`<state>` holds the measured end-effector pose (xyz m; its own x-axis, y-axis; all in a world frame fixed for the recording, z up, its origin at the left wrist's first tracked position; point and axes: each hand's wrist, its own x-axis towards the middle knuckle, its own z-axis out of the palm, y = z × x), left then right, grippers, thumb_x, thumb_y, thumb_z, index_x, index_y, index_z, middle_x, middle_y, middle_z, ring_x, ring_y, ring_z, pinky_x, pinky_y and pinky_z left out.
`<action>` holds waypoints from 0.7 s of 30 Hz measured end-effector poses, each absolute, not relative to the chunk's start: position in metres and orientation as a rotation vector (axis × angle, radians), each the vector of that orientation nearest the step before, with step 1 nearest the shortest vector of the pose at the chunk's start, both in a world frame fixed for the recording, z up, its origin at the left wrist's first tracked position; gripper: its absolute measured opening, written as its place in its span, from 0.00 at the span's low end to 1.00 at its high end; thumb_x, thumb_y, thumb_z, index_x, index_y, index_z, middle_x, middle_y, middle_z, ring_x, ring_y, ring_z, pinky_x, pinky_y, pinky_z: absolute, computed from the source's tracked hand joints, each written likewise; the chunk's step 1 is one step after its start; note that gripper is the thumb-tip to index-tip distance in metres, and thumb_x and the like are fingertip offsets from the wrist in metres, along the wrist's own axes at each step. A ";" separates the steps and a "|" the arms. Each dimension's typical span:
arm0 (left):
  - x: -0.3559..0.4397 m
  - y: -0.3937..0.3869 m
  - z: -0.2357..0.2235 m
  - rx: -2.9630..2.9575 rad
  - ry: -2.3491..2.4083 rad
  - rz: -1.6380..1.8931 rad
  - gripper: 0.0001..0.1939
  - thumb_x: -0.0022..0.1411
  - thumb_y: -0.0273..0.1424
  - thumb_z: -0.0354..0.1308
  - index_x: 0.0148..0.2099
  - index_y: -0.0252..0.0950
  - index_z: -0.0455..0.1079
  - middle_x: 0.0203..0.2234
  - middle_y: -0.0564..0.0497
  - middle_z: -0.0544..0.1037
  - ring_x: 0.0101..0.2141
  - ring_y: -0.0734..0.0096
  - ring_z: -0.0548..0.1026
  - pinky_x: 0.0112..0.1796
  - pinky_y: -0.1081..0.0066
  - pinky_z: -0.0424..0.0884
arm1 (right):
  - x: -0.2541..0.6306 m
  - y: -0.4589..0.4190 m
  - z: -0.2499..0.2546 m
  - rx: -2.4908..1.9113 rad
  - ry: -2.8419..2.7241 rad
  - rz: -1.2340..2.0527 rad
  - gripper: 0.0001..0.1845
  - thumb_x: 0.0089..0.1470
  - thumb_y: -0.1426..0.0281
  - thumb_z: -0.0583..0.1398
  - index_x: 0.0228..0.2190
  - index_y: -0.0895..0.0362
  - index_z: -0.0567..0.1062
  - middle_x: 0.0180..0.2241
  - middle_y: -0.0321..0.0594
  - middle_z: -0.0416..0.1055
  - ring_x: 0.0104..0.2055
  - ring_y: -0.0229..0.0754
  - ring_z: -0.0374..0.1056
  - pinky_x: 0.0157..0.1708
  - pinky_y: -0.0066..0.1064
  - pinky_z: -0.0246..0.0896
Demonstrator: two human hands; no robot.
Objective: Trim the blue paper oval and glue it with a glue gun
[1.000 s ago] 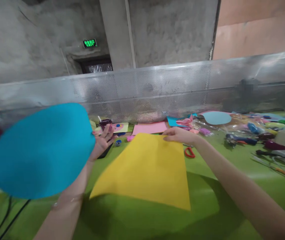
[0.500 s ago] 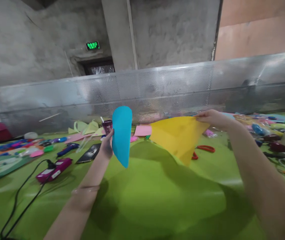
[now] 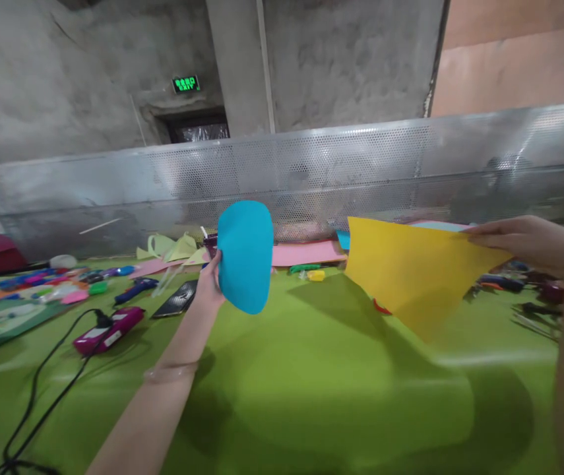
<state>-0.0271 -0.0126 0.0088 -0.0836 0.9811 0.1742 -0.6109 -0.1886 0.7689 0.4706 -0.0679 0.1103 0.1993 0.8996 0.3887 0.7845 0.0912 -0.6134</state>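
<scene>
Yellow sheet [image 3: 405, 267]: held up over the green counter [image 3: 311, 402], sagging toward a low corner; whether that corner touches the counter cannot be determined. The right hand [image 3: 522, 239] is closed on its far right corner, thumb and fingers pinching the edge.

Blue rounded sheet [image 3: 247, 257]: to the left of the yellow sheet and apart from it, held upright. The left hand [image 3: 211, 285] is closed on its left edge; the fingers behind it are hidden. The hands are well apart, with both sheets between them.

Step in hand, as judged: handling two loose sheets at once, one per hand. The next move appears to call for a light, steady pinch on each edge, as the yellow sheet bends readily and could crease.

A red curved piece [image 3: 381, 306] shows at the yellow sheet's lower edge, mostly covered. Left of the yellow sheet, toward the back, lies a pink sheet [image 3: 306, 253]. Well to its left are a dark slab [image 3: 177, 301], a blue glue gun [image 3: 134, 290] and a magenta power strip [image 3: 127, 319] with a plug inserted. Behind it stands a perforated metal barrier [image 3: 291, 178].
</scene>
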 end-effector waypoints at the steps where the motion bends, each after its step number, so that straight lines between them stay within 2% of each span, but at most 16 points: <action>1: -0.027 -0.013 0.009 0.799 0.639 1.623 0.23 0.61 0.38 0.46 0.58 0.39 0.58 0.38 0.46 0.78 0.44 0.53 0.72 0.48 0.54 0.65 | 0.473 -0.070 0.110 -1.735 -1.582 0.263 0.08 0.48 0.77 0.59 0.26 0.56 0.78 0.29 0.41 0.76 0.23 0.33 0.67 0.25 0.29 0.62; 4: -0.029 -0.013 0.008 0.796 0.639 1.630 0.24 0.61 0.38 0.48 0.59 0.39 0.57 0.34 0.47 0.79 0.38 0.55 0.75 0.45 0.56 0.68 | 0.477 -0.075 0.107 -1.760 -1.654 0.387 0.06 0.45 0.70 0.60 0.28 0.53 0.78 0.35 0.42 0.74 0.30 0.39 0.69 0.26 0.30 0.63; 8: -0.032 -0.011 0.005 0.825 0.615 1.619 0.25 0.61 0.38 0.48 0.59 0.38 0.55 0.34 0.47 0.79 0.36 0.56 0.76 0.42 0.58 0.70 | 0.475 -0.086 0.101 -1.689 -1.807 0.510 0.15 0.38 0.56 0.62 0.32 0.47 0.77 0.41 0.44 0.71 0.32 0.45 0.69 0.21 0.31 0.65; 10: -0.032 -0.011 0.004 0.837 0.602 1.603 0.25 0.61 0.39 0.47 0.60 0.39 0.55 0.36 0.47 0.78 0.38 0.54 0.76 0.43 0.56 0.70 | 0.471 -0.094 0.100 -1.636 -1.763 0.525 0.17 0.34 0.53 0.63 0.30 0.46 0.77 0.40 0.43 0.70 0.32 0.45 0.69 0.19 0.30 0.64; 13: -0.030 -0.010 0.005 0.844 0.576 1.642 0.23 0.62 0.37 0.47 0.59 0.40 0.56 0.38 0.47 0.78 0.42 0.55 0.73 0.46 0.56 0.67 | 0.460 -0.105 0.104 -1.571 -1.608 0.571 0.14 0.35 0.53 0.63 0.24 0.47 0.77 0.42 0.41 0.70 0.32 0.43 0.69 0.18 0.30 0.60; 17: -0.029 -0.009 0.006 0.836 0.594 1.691 0.21 0.62 0.37 0.47 0.57 0.40 0.59 0.41 0.47 0.77 0.47 0.55 0.70 0.48 0.55 0.65 | 0.447 -0.110 0.110 -1.648 -1.333 0.624 0.12 0.38 0.57 0.61 0.25 0.49 0.77 0.40 0.43 0.71 0.27 0.38 0.68 0.15 0.28 0.57; 21: -0.029 -0.010 0.007 0.854 0.583 1.617 0.23 0.61 0.40 0.46 0.57 0.39 0.59 0.46 0.44 0.73 0.48 0.52 0.68 0.48 0.51 0.63 | 0.461 -0.098 0.104 -1.636 -1.221 0.688 0.11 0.32 0.63 0.64 0.25 0.52 0.76 0.45 0.44 0.68 0.29 0.37 0.68 0.17 0.27 0.56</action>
